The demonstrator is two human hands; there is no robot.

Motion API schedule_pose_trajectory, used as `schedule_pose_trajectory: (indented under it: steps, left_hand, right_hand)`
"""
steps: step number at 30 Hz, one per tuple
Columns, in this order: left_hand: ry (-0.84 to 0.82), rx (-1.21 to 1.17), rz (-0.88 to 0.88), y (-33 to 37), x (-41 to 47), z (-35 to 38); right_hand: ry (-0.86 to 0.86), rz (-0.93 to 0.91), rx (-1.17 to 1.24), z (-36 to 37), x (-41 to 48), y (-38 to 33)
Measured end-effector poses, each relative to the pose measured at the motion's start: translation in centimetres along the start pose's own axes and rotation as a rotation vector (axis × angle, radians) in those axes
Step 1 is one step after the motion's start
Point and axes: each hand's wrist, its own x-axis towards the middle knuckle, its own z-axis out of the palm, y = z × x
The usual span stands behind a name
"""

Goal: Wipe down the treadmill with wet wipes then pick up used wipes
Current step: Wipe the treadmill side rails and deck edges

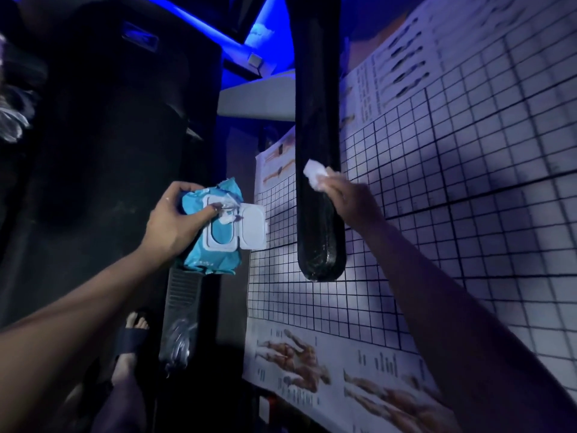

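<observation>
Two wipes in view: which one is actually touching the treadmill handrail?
The bunched white wipe in the right hand, pressed on the black handrail. The other wipe only pokes from the open blue pack held by the left hand.

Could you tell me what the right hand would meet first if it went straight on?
The black handrail: the right hand, holding a white wipe, points up-left at it, and the wipe seems to touch it, though depth is unclear.

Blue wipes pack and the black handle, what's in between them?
Head view: just a narrow gap. The open white lid of the blue wipes pack points toward the black handle; the grid poster shows behind the gap.
</observation>
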Motion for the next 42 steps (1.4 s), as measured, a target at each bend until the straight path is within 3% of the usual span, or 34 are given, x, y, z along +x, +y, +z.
schedule_pose_trajectory:
  steps: [11, 13, 16, 18, 19, 22, 28, 32, 34, 36, 39, 42]
  left_hand:
    - [-0.015, -0.081, -0.007, 2.3, -0.2, 1.3]
    - [0.0, -0.085, -0.008, 2.4, 0.4, 1.3]
    - [0.004, -0.105, 0.001, 2.8, 1.3, 1.8]
    - [0.002, -0.115, 0.032, 3.0, 1.7, 2.6]
    - [0.001, -0.121, 0.044, 3.0, 1.6, 3.1]
    - [0.006, -0.141, 0.048, 2.5, 1.2, 4.5]
    - [-0.008, -0.147, 0.014, 0.0, -0.2, 5.3]
    - [-0.023, -0.131, 0.016, -1.8, -1.1, 4.9]
    - [-0.021, -0.126, 0.028, -2.6, -1.4, 4.4]
    - [-0.014, -0.119, 0.038, -3.3, -1.5, 3.7]
    - [0.019, -0.127, 0.025, -3.9, -1.7, 3.0]
    - [0.081, -0.17, 0.033, -3.6, -1.4, 2.7]
  right_hand:
    - [-0.263, -0.28, 0.105, 2.9, -12.9, -2.8]
    - [-0.164, -0.152, 0.148, 2.0, -10.9, -3.3]
    - [0.231, 0.048, 0.12, -0.3, -4.5, -3.4]
    - [0.413, 0.094, 0.148, -1.2, -0.6, -2.5]
    - [0.424, 0.064, 0.161, -1.1, 0.7, -1.7]
    - [0.238, -0.043, 0.133, 1.2, -0.4, 0.1]
    - [-0.04, -0.296, 0.018, 4.2, -11.3, -1.0]
    - [-0.28, -0.499, -0.261, 7.8, -17.4, -0.4]
    - [-0.236, -0.505, -0.259, 8.2, -18.8, -0.6]
    - [-0.164, -0.487, -0.107, 7.1, -18.7, -2.9]
    - [-0.186, -0.563, 0.066, 5.6, -16.0, -7.4]
    - [-0.152, -0.373, 0.092, 5.3, -9.6, -6.3]
